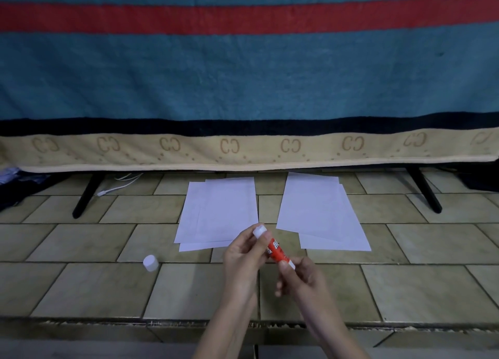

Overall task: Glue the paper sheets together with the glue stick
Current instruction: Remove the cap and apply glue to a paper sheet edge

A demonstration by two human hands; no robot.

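On the tiled floor (81,285), a white glue-stick cap (150,262) lay on its side left of the hands and apart from them, just off the near left corner of the left paper stack (218,212). That stack, white sheets fanned slightly out of line, lay toward the far edge of the floor, left of centre.

The left hand (241,253) was raised over the tiles just in front of the stack's near right corner. Its fingers (263,238) were curled closed around the upper part of the glue stick (275,250), thumb and fingertips pinching just below the exposed white tip. The stick, red with a white label and a white base, was tilted, its tip pointing up and away toward the gap between the two stacks and its base lower and to the right.

The right hand (299,277) met the stick at that lower end. Its thumb and forefinger were closed on the white base while the remaining fingers were folded loosely underneath.

The right paper stack (321,212), also several white sheets skewed over one another, lay to the right of the left stack, with a strip of bare tile between them.

Behind both stacks, along the far edge of the floor, hung a blue blanket (243,69) with a red stripe and a tan patterned border, with black angled legs (87,195) showing beneath it.
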